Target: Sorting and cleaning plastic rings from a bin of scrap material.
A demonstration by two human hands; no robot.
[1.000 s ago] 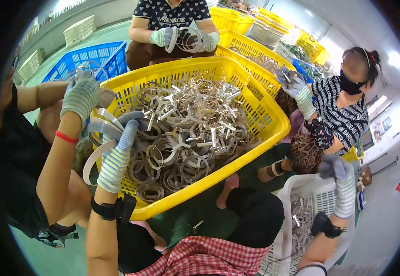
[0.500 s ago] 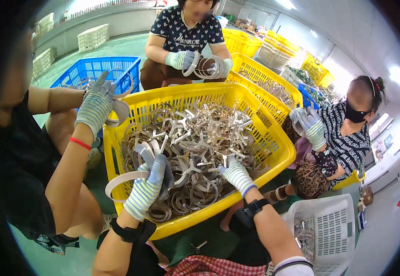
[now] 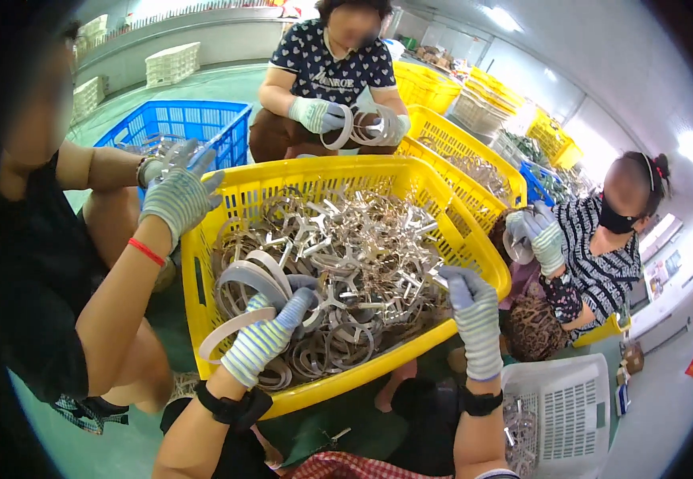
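Note:
In my left hand (image 3: 265,342), gloved in striped knit with grey fingers, are several flat metal rings (image 3: 244,279), fanned out over the left of the yellow basket (image 3: 338,391). My right hand (image 3: 475,323), in a matching glove, is at the basket's right rim with its fingers bent together toward the pile. A thin shiny piece shows by its fingertips, but I cannot make out whether it is held. Beneath both hands lies a heap of metal rings (image 3: 346,335) and three-armed metal pieces (image 3: 330,297).
Around the basket sit co-workers in gloves (image 3: 177,195), (image 3: 318,116), (image 3: 544,239), handling metal parts. A blue crate (image 3: 203,120) stands far left, and another yellow basket (image 3: 482,188) adjoins at far right. A white basket (image 3: 578,399) with metal pieces is near right.
My right hand has lifted from the pile and moved right to the basket rim. My left hand, still holding the rings, has shifted slightly right. The left co-worker's hands have come closer together.

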